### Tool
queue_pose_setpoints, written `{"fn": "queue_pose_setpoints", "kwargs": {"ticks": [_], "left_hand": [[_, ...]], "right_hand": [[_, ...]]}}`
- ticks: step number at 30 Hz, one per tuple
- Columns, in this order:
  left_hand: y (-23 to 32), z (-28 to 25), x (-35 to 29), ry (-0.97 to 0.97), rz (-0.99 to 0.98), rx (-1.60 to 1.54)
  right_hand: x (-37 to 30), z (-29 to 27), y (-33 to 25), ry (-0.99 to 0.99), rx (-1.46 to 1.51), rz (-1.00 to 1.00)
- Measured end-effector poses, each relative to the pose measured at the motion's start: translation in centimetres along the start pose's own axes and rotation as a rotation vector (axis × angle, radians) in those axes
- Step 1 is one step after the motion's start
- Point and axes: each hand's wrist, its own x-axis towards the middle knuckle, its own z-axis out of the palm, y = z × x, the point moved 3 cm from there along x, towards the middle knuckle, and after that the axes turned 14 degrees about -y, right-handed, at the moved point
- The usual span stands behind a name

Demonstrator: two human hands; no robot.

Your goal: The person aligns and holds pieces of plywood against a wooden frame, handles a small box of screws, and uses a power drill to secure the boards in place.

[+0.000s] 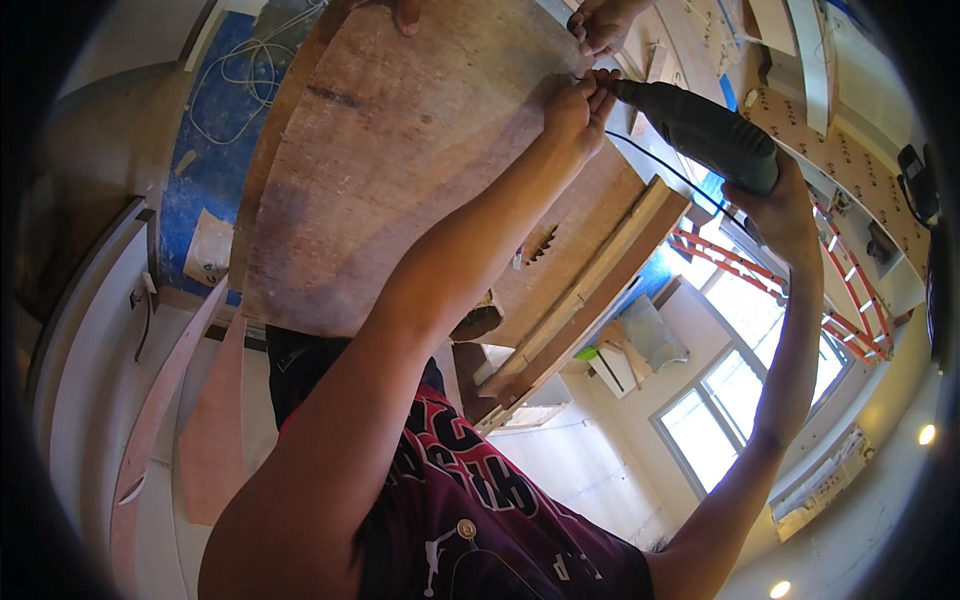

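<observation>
My right hand (785,205) grips the handle end of a dark power drill (705,130), held nearly level with its nose pointing left. My left hand (578,118) is closed at the drill's nose, by the edge of a large curved plywood sheet (400,180). What its fingers pinch is too small to make out. Right beside it, another person's hand (603,25) is at the same edge. More of a person's fingers (407,15) rest on the sheet's far edge.
A saw blade (543,245) lies on the wooden bench (590,300) under the sheet. A black cord (665,165) hangs below the drill. Orange ladders (850,290) stand at right. Curved plywood strips (215,430) lean at left, near a blue surface (215,150) with loose white cable (250,75).
</observation>
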Motion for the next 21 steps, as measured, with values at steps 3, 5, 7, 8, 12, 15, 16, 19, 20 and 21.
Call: {"fn": "queue_pose_setpoints", "kwargs": {"ticks": [3,5,7,8,12,15,16,19,20,21], "left_hand": [[0.6,0.1,-0.9,0.027,-0.042,0.177],[2.5,1.6,-2.9,0.099,-0.01,0.883],[2.7,7.0,-7.3,-0.097,0.403,1.573],[1.7,10.3,-9.9,-0.376,0.805,1.856],[-1.5,15.5,-7.3,-0.724,0.853,1.916],[-1.7,15.9,-5.3,-0.713,0.742,2.007],[-1.8,15.6,-5.0,-0.686,0.736,2.035],[-2.1,15.2,-4.5,-0.684,0.759,2.055],[-2.0,15.2,-4.3,-0.685,0.782,2.035],[-1.8,15.2,-4.1,-0.684,0.801,2.011]], "right_hand": [[0.0,-0.1,-0.1,-0.025,0.019,0.01],[0.7,-0.1,0.0,-0.059,0.036,0.024],[0.7,0.0,-0.5,-0.091,0.011,0.054],[0.5,0.3,2.7,-0.002,0.005,0.021],[0.9,-0.4,1.7,-0.049,0.109,-0.166],[1.3,-0.5,2.1,-0.167,0.349,-0.074],[1.3,-0.6,1.6,-0.158,0.351,-0.081],[1.3,-0.7,0.8,-0.145,0.28,-0.117],[1.5,-0.8,0.5,-0.154,0.262,-0.092],[1.7,-1.0,0.3,-0.166,0.243,-0.064]]}}
